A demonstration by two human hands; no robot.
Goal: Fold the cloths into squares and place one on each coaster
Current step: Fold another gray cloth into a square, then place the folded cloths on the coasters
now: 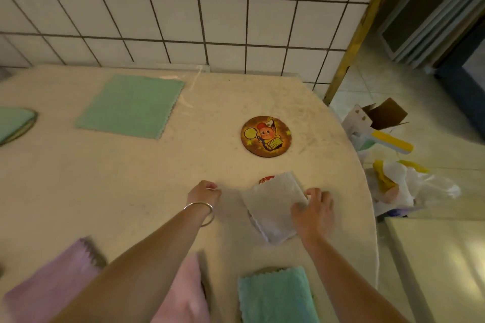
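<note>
A folded white cloth [271, 208] lies on a coaster whose red edge [266, 179] peeks out at its far side. My right hand [315, 211] holds the cloth's right edge with curled fingers. My left hand [204, 193], fingers loosely curled and holding nothing, rests on the table just left of the cloth. A round cartoon coaster [265, 136] lies bare beyond. A green cloth [131, 105] is spread flat at the back. A folded teal cloth [275, 294] covers a coaster near me. At the far left, a folded green cloth [13, 123] sits on another coaster.
Pink cloths [52, 288] lie at the near left, partly under my left forearm. The beige table [131, 178] curves off to the right; beyond its edge are plastic bags [399, 186], a cardboard box [380, 115] and a yellow-handled tool [391, 141]. A tiled wall [183, 8] stands behind.
</note>
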